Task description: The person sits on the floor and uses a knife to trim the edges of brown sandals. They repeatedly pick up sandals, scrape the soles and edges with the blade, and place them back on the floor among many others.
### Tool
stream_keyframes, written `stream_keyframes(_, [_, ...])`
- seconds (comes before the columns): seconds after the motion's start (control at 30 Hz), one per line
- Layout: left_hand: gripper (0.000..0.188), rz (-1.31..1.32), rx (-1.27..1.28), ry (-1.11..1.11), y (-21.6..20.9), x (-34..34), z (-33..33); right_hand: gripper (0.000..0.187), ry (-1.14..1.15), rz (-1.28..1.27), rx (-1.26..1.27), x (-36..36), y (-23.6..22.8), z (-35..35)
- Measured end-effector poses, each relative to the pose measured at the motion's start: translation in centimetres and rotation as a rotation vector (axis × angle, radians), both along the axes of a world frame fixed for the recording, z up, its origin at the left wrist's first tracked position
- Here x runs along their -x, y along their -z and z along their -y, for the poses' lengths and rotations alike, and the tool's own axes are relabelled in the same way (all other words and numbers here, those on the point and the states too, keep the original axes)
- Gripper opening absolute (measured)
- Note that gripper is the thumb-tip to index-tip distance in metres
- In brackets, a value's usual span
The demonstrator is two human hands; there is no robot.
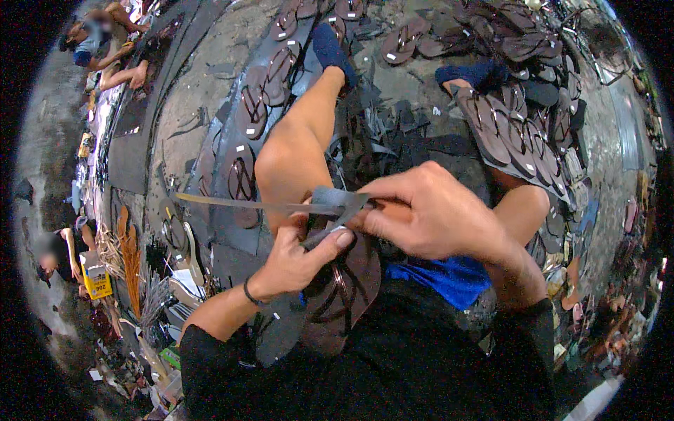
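Observation:
My left hand (pixel 295 256) is closed, thumb pressed against a small dark grey piece with a blue-grey block-like part (pixel 330 198) above it. My right hand (pixel 435 214) pinches the other end of this work at its fingertips. A long, thin, blade-like grey strip (pixel 232 203), yellowish toward its tip, crosses over my left fingers and reaches out to the left. Its right end meets my right fingers, and I cannot tell whether it is a knife. Just below my hands, a brown flip-flop (pixel 361 270) with dark shiny straps rests at my lap.
Several brown flip-flops (pixel 254 105) lie on a dark sheet left of my leg. More flip-flops (pixel 516 126) are piled at the right, near my other foot. Dark scraps (pixel 449 144) litter the ground between. Two people sit at the far left, near a yellow package (pixel 96 277).

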State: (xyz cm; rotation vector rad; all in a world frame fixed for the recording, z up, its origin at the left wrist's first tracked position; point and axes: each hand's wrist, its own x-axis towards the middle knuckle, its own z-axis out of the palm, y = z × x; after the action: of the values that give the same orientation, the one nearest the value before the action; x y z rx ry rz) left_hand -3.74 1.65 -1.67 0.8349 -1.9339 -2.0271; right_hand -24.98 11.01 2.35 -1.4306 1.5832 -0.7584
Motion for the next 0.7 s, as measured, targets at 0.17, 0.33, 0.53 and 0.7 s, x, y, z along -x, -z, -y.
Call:
stream_keyframes(0.17, [0.016, 0.097, 0.705, 0.062, -8.5, 2.7, 5.2, 0.05, 0.27, 0.667, 0.373, -1.4, 1.5, -1.3])
stream_keyframes(0.33, [0.041, 0.046, -0.156, 0.45, -2.5, -3.3, -3.0, 0.052, 0.64, 0.358, 0.473, -4.4, 4.7, -3.2])
stream_keyframes(0.53, [0.041, -0.828, -1.144, -0.422, 3.9, 3.8, -3.5, 0.054, 0.732, 0.108, 0.554, -5.4, 5.5, -5.1])
stream_keyframes(0.7, [0.028, -0.666, -0.941, -0.563, 5.5, 5.7, -3.0, 0.05, 0.987, -0.031, 0.473, -7.7, 7.8, -7.3])
